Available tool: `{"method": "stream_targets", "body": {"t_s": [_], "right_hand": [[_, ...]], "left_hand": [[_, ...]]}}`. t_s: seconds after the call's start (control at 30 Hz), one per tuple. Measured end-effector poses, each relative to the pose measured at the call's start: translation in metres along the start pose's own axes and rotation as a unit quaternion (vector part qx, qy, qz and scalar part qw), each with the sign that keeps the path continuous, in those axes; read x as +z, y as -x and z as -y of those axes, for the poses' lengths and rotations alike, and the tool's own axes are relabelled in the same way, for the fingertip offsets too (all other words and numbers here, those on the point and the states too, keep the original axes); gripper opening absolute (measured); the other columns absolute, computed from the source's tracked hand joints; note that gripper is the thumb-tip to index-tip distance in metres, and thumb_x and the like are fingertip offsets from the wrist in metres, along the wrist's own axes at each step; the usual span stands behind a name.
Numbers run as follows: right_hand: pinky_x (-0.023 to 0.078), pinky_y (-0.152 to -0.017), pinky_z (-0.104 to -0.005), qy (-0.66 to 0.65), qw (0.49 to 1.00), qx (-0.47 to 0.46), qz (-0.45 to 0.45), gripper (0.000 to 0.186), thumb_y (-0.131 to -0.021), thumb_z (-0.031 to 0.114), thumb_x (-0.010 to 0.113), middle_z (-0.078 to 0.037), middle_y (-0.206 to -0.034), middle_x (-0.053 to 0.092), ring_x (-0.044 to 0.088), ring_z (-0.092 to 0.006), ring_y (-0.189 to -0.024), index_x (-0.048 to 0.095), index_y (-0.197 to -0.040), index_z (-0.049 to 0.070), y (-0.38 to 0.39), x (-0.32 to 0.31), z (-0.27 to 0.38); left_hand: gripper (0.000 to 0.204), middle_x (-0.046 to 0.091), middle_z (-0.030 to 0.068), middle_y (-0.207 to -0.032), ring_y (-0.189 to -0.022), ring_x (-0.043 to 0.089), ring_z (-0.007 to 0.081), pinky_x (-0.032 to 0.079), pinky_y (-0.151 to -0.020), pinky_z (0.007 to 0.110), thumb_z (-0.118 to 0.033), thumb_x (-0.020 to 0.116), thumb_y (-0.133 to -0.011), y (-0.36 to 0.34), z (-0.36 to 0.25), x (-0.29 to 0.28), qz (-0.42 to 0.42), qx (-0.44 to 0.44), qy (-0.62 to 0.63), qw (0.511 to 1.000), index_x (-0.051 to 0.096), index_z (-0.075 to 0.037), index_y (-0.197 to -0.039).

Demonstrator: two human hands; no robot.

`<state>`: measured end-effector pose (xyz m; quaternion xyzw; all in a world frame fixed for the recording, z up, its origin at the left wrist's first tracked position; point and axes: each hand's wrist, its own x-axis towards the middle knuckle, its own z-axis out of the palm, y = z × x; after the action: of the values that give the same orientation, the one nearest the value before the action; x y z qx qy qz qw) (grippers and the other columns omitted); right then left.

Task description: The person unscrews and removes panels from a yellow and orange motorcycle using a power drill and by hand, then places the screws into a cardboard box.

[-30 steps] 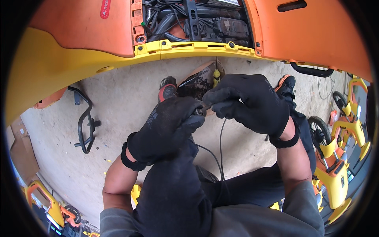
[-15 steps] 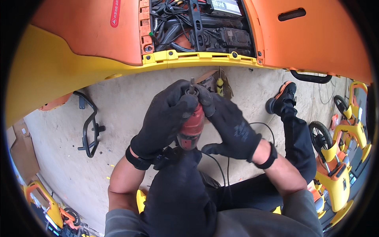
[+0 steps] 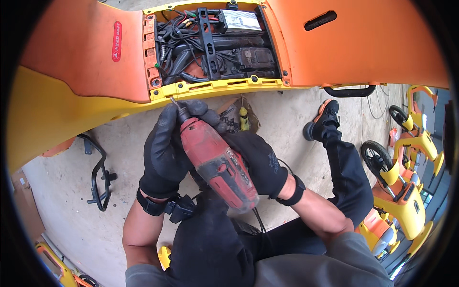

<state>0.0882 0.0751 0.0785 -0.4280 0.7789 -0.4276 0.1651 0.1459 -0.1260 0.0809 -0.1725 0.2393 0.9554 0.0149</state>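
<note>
A scuffed red and black power drill (image 3: 217,165) with a cord lies across both hands above my raised knee. Its nose and metal bit (image 3: 175,102) point away and to the left, close to the vehicle's yellow edge. My left hand (image 3: 165,153), in a black glove, is closed about the nose end, thumb beside the chuck. My right hand (image 3: 258,162), gloved too, grips the drill from its right side; the body hides part of those fingers. Beyond the hands is the open compartment (image 3: 210,52) of an orange and yellow vehicle, holding black cables, a crossbar and a silver box.
On the floor past my hands, a yellow-handled screwdriver (image 3: 244,118) lies by small dark parts on cardboard. A bent black metal frame (image 3: 102,177) rests at the left. Several yellow and orange wheeled vehicles (image 3: 404,205) stand at the right. A black handle (image 3: 349,91) juts from the vehicle's lower edge.
The drill has turned so its long side faces up and its nose points leftward. My right hand has shifted from the chuck to the body. The view has swung, bringing more compartment into sight.
</note>
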Motion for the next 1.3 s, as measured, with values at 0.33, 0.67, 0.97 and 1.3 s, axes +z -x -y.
{"method": "stream_targets", "body": {"t_s": [0.33,0.67,0.97,1.3], "right_hand": [[0.047,-0.103,-0.0355,-0.33,0.929,0.134,0.103,0.072,-0.082,0.021,0.08,-0.012,-0.133,0.06,0.06,-0.0221,-0.121,0.047,-0.144,0.005,0.045,-0.026,0.009],[0.051,-0.096,-0.0329,-0.257,0.935,0.208,0.129,0.053,-0.083,0.014,0.08,-0.003,-0.116,0.069,0.066,-0.016,-0.107,0.058,-0.132,0.011,0.053,-0.043,0.02],[0.055,-0.066,-0.0269,-0.359,0.831,0.423,-0.045,0.054,-0.079,0.011,0.079,-0.011,-0.105,0.067,0.065,-0.0144,-0.083,0.058,-0.128,0.004,0.033,-0.152,0.047],[0.054,-0.068,-0.0298,-0.239,0.863,0.436,-0.084,0.03,-0.089,0.013,0.071,-0.007,-0.09,0.067,0.065,-0.0151,-0.077,0.061,-0.113,-0.002,-0.009,-0.187,-0.007]], "left_hand": [[0.031,0.064,0.0035,-0.096,-0.079,0.059,0.0071,0.049,-0.071,0.021,-0.028,0.058,-0.102,0.011,-0.02,-0.012,-0.039,0.031,-0.242,0.969,0.06,0.0,-0.115],[0.023,0.065,0.0052,-0.095,-0.078,0.06,0.0097,0.051,-0.072,0.024,-0.024,0.061,-0.101,0.009,-0.01,-0.024,0.017,0.03,-0.148,0.988,0.06,-0.001,-0.104],[0.016,0.068,0.0111,-0.098,-0.086,0.064,0.0226,0.049,-0.078,0.032,-0.01,0.064,-0.093,-0.029,-0.017,-0.009,-0.016,0.406,-0.701,0.586,0.066,-0.001,-0.107],[0.028,0.055,0.0101,-0.1,-0.101,0.053,0.0307,0.046,-0.088,0.043,-0.032,0.069,-0.088,-0.12,0.005,-0.016,-0.083,0.454,-0.833,0.304,0.06,-0.008,-0.099]]}}
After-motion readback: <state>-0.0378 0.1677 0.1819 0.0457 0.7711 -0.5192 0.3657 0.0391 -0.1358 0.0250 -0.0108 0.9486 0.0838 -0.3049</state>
